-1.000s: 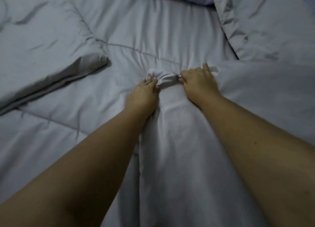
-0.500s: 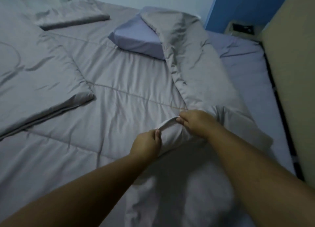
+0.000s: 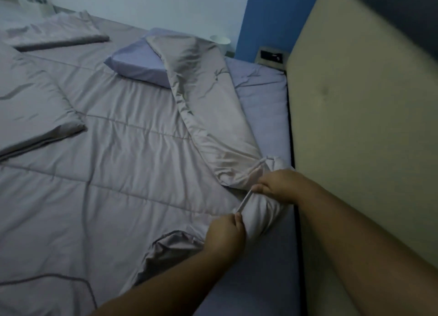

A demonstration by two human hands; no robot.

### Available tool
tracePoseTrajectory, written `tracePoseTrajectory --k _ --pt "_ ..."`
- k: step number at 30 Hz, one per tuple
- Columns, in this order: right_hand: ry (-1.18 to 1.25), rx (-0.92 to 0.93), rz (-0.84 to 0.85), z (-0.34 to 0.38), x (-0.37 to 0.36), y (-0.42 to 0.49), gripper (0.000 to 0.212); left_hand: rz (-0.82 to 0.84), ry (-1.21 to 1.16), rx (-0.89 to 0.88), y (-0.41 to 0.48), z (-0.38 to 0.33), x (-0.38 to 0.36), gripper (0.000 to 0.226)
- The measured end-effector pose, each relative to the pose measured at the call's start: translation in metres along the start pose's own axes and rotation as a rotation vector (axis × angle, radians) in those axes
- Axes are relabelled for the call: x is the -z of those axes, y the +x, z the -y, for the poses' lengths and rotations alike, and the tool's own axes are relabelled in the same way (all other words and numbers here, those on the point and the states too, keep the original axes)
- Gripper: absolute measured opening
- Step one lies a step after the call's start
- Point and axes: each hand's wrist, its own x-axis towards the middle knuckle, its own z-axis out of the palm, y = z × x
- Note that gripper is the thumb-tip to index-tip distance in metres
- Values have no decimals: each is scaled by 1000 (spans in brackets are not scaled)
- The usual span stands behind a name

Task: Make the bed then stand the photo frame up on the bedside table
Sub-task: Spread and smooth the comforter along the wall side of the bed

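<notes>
**Both hands pinch the comforter's hem beside the beige panel**

Your left hand (image 3: pixel 225 232) is curled, with thumb and fingers pinching the pale hem of the grey comforter (image 3: pixel 123 154). Your right hand (image 3: pixel 276 185) pinches the same hem a little farther up, close to the beige panel (image 3: pixel 355 126) that runs along the right side of the bed. Between your two hands the hem is stretched into a short, straight, taut strip. Just under that strip the comforter bunches into a pale rounded roll, which rests on the blue sheet (image 3: pixel 263 107) right beside the panel.

The rest of the comforter lies spread over most of the bed, its quilted seams showing. Its right edge is turned back on itself in a long band that runs from your right hand up to the bluish pillow (image 3: pixel 137 64), and the band's far end lies over the pillow. On the left another flap of the comforter is folded over on top. A darker fold sits just left of your left wrist.

At the far left a folded grey cloth (image 3: pixel 54 36) lies on the bed. Beyond the pillow a small white round container (image 3: pixel 220 40) stands near the blue wall (image 3: pixel 260 19). A small box with a dark face (image 3: pixel 271 55) sits at the foot of that wall.
</notes>
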Motion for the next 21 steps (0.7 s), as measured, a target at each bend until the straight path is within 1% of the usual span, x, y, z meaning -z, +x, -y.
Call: tracePoseTrajectory --k 5,8,10,11,13,14,15,16,17,18,19,20,21 --pt "-112 -37 282 -39 -32 -64 52 167 -7 -2 -60 -47 -76 48" --pt "-198 -30 418 -52 -67 -77 55 308 -65 29 -85 -55 -114 46" --pt "-236 -33 520 -57 -96 -76 57 396 -96 20 -96 -51 -138 41" --pt "-255 -38 568 -59 -113 -73 59 417 -93 30 -103 -46 -152 40" --pt "-286 -42 661 -64 -148 -66 64 351 -126 15 -110 -36 -176 43" --pt "-295 -40 704 -66 -165 -62 65 350 -95 -19 -109 -31 -188 45" --pt "-301 -30 740 -69 -181 -59 65 446 -56 -24 -108 -26 -199 48" --pt "-301 -16 771 -71 -195 -56 64 452 43 -78 -106 -22 -212 53" --pt "-293 -3 797 -75 -210 -53 61 511 60 -107 -102 -17 -224 52" --pt "-288 11 803 -77 -221 -51 59 548 113 -145 -100 -13 -235 46" --pt "-283 24 805 -77 -229 -51 56 630 106 -149 -99 -9 -241 39" --pt "-273 41 816 -79 -240 -47 55 731 93 -111 -95 -4 -248 36" --pt "-257 55 822 -81 -251 -44 54 758 62 -61 -92 3 -260 35"
